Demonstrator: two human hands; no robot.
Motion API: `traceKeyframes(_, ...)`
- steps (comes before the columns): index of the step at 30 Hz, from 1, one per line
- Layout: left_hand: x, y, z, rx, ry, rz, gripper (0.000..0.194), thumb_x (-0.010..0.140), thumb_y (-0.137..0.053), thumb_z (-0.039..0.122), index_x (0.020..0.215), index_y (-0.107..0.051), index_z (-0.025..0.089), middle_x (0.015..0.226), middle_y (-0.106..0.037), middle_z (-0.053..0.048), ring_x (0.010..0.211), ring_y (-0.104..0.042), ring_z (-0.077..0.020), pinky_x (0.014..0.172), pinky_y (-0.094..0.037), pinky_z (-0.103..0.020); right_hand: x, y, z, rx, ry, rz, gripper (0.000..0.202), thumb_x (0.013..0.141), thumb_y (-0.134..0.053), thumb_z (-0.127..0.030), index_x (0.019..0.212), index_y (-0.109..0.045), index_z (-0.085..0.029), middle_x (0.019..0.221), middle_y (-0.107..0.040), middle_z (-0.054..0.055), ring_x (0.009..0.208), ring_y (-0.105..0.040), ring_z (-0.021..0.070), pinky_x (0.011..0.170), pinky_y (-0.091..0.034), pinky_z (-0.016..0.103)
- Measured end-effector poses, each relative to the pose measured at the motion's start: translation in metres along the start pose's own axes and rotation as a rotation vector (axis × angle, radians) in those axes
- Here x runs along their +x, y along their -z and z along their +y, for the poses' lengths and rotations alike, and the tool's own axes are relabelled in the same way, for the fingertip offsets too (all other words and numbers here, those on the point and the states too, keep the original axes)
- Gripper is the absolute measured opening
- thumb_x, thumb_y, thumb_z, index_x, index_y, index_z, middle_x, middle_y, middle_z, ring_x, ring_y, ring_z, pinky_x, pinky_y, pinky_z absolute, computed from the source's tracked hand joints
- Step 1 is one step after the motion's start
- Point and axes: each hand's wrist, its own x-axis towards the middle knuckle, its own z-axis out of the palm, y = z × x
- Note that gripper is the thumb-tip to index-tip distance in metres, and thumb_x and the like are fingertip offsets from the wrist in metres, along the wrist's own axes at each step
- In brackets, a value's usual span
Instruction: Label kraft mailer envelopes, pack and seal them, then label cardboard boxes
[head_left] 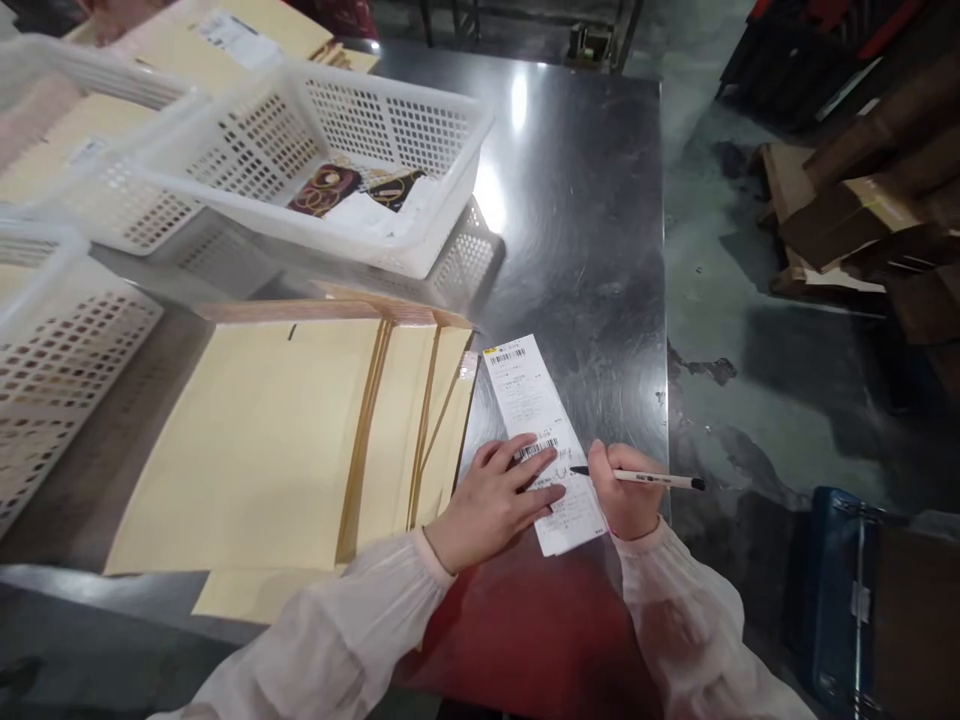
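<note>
A long white paper slip (525, 390) with barcodes and printed text lies on the metal table, some handwriting on its lower half. My left hand (495, 495) rests flat on the slip with its fingers spread, pressing it down. In my right hand (626, 492) a white pen (660, 479) with a black end is gripped, its dark tip at the slip beside the handwriting. Left of the slip lie overlapping stacks of yellow padded envelopes (247, 440); my left forearm crosses their lower right corner.
A white perforated basket (442, 225) holding dark patterned packets (326, 190) and white papers stands behind the envelopes. More baskets (67, 340) are at the left. The metal table (585, 220) ends at the right; cardboard boxes (847, 220) and a blue crate (832, 600) are beyond.
</note>
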Motion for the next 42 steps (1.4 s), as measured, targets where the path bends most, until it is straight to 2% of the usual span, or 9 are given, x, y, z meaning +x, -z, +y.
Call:
traceKeyframes(14, -0.002, -0.002, 0.000, 0.008, 0.001, 0.002, 0.021, 0.093, -0.058, 0.036, 0.110, -0.069, 0.033, 0.135, -0.060, -0.002, 0.129, -0.042, -0.0293, 0.094, -0.035, -0.043, -0.002, 0.003, 0.004, 0.038, -0.035, -0.058, 0.047, 0.083, -0.056, -0.013, 0.050, -0.025, -0.022, 0.043, -0.027, -0.009, 0.039, -0.025, 0.0064, 0.040, -0.024, 0.025)
traceKeyframes(20, -0.001, -0.001, 0.000, 0.009, 0.002, -0.001, 0.021, 0.093, -0.057, 0.035, 0.111, -0.069, 0.033, 0.135, -0.060, -0.002, 0.129, -0.042, -0.0293, 0.094, -0.035, -0.043, -0.002, 0.003, 0.003, 0.054, -0.049, -0.049, 0.047, 0.084, -0.057, -0.013, 0.049, -0.027, -0.022, 0.042, -0.029, -0.009, 0.038, -0.027, 0.0061, 0.040, -0.024, 0.025)
traceKeyframes(25, -0.001, -0.001, 0.000, 0.007, 0.005, -0.016, 0.022, 0.092, -0.059, 0.036, 0.112, -0.069, 0.034, 0.135, -0.060, -0.002, 0.129, -0.042, -0.0285, 0.094, -0.035, -0.042, -0.002, 0.001, 0.003, 0.025, -0.060, 0.015, 0.047, 0.084, -0.057, -0.013, 0.049, -0.027, -0.022, 0.042, -0.029, -0.009, 0.039, -0.026, 0.0060, 0.040, -0.024, 0.025)
traceKeyframes(32, 0.000, 0.000, 0.001, -0.004, 0.009, 0.001, 0.021, 0.093, -0.057, 0.037, 0.110, -0.069, 0.034, 0.135, -0.061, 0.000, 0.128, -0.043, -0.0284, 0.094, -0.034, -0.043, 0.001, 0.005, 0.003, 0.015, -0.046, -0.031, 0.047, 0.082, -0.057, -0.014, 0.048, -0.025, -0.021, 0.042, -0.026, -0.008, 0.039, -0.024, 0.0060, 0.040, -0.022, 0.026)
traceKeyframes(34, 0.000, 0.000, 0.001, -0.009, 0.005, 0.005, 0.021, 0.094, -0.056, 0.036, 0.110, -0.069, 0.033, 0.134, -0.061, 0.000, 0.128, -0.043, -0.0282, 0.094, -0.034, -0.043, 0.003, 0.009, 0.005, 0.106, -0.124, -0.090, 0.046, 0.081, -0.057, -0.016, 0.046, -0.027, -0.021, 0.041, -0.027, -0.008, 0.039, -0.026, 0.0063, 0.040, -0.023, 0.026)
traceKeyframes(37, -0.001, 0.001, 0.000, -0.025, 0.008, 0.001, 0.021, 0.094, -0.055, 0.036, 0.110, -0.069, 0.032, 0.135, -0.060, 0.000, 0.129, -0.041, -0.0284, 0.094, -0.033, -0.043, 0.002, 0.015, 0.012, 0.435, -0.427, -0.191, 0.047, 0.081, -0.058, -0.024, 0.045, -0.028, -0.022, 0.038, -0.030, -0.008, 0.033, -0.028, 0.0067, 0.034, -0.022, 0.024)
traceKeyframes(39, 0.000, 0.001, 0.000, -0.050, 0.018, -0.013, 0.021, 0.094, -0.055, 0.035, 0.110, -0.069, 0.032, 0.135, -0.060, -0.001, 0.130, -0.040, -0.0280, 0.095, -0.033, -0.043, 0.000, 0.017, 0.018, 0.617, -0.605, -0.181, 0.049, 0.080, -0.064, -0.031, 0.045, -0.031, -0.023, 0.037, -0.034, -0.008, 0.030, -0.028, 0.0067, 0.030, -0.020, 0.024)
traceKeyframes(42, 0.006, 0.003, 0.004, -0.117, 0.074, -0.048, 0.021, 0.091, -0.058, 0.032, 0.109, -0.069, 0.033, 0.132, -0.059, -0.003, 0.129, -0.040, -0.0280, 0.096, -0.033, -0.045, -0.002, 0.015, 0.025, 0.663, -0.714, -0.082, 0.049, 0.076, -0.071, -0.042, 0.044, -0.040, -0.021, 0.037, -0.040, -0.007, 0.030, -0.033, 0.0073, 0.029, -0.024, 0.022)
